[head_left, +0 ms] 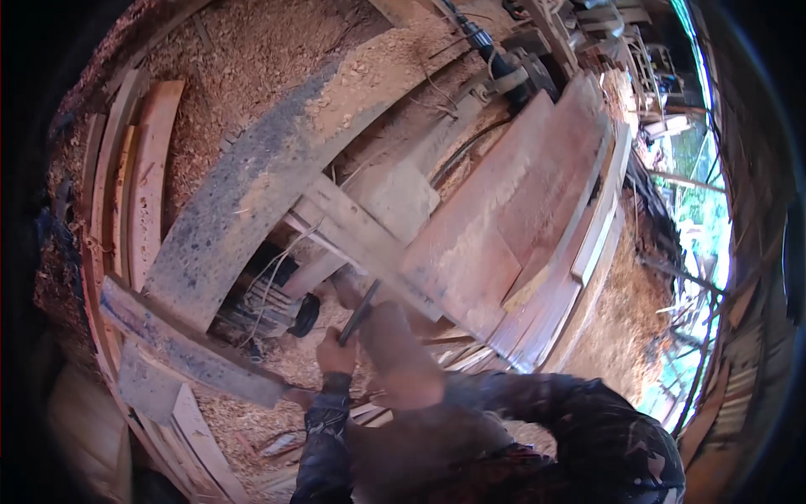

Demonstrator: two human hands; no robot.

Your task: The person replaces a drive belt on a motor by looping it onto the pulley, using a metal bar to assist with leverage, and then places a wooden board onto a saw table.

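Just below the frame's centre, left hand [337, 356] closed on the lower end of a slim dark rigid bar [359, 312], its long axis slanting toward upper right, blurred right hand [416, 383] near it, grip impossible to tell.

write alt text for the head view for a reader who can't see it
A person's left hand holds a thin dark strip close to the right hand, which is too blurred to make out clearly. Planks lie stacked toward the upper right, a long speckled board toward the upper left, and wood shavings cover much of the ground.
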